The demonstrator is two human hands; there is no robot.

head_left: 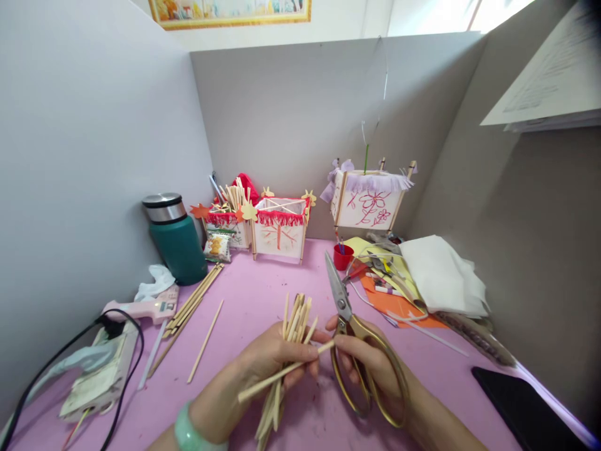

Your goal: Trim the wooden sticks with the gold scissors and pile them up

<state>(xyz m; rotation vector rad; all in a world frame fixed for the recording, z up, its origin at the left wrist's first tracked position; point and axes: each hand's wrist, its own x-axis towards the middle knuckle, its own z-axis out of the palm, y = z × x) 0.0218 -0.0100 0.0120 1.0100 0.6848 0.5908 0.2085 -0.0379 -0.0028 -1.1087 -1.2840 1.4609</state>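
Observation:
My left hand [277,354] is wrapped round a bundle of thin wooden sticks [297,321], with one stick [272,380] lying crosswise under the thumb. That crosswise stick reaches over to my right hand [370,357], whose fingertips touch its end. My right hand also holds a pair of scissors [344,307] with gold handles; the blades look closed and point up and away from me. A single loose stick [205,341] lies on the purple tabletop [253,285], left of my left hand.
A row of longer sticks [195,300], a pink glue gun [145,309], a power strip [101,373] and a green flask [176,241] stand left. Decorated paper lanterns [279,232] are at the back, one hanging [369,200]. Right are a red cup [343,257], white sheets [441,272] and a phone [521,407].

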